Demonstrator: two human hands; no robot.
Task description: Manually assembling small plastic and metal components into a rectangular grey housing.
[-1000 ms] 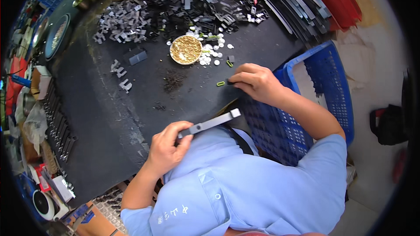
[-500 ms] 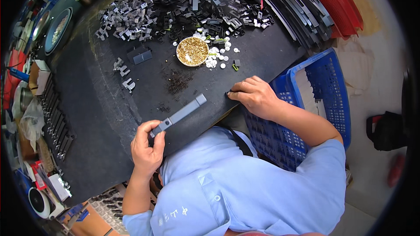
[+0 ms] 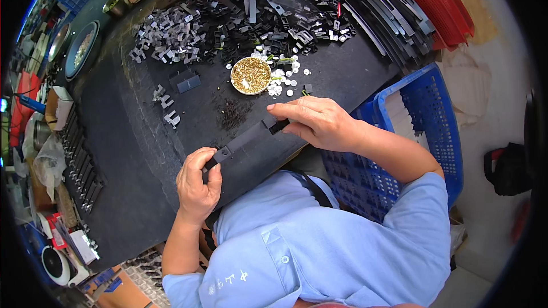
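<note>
My left hand [image 3: 198, 185] pinches the near end of a long dark grey bar [image 3: 246, 141], which has a round hole close to the fingers. The bar slants up and to the right above the table. At its far end, my right hand [image 3: 325, 122] grips a small black part [image 3: 279, 126] between thumb and fingers, against or just beside the bar's end; exact contact is hard to see. A pile of tiny dark screws [image 3: 233, 114] lies beyond the bar. Behind it stands a round bowl [image 3: 251, 94] of small brass-coloured pieces, with white discs [image 3: 275, 89] scattered beside it.
Heaps of small metal clips [image 3: 171, 31] and black parts [image 3: 274, 28] cover the back of the dark table [image 3: 131, 194]. Long curved strips [image 3: 388, 17] lie at the back right, near red baskets [image 3: 431, 0]. A blue crate [image 3: 448, 120] stands right of the table. Finished-looking bars [image 3: 83, 165] line the left edge.
My right hand has moved left and up from the table's edge, bringing the small black part to the bar's far end. The bar has shifted slightly and turned, its face now darker.
</note>
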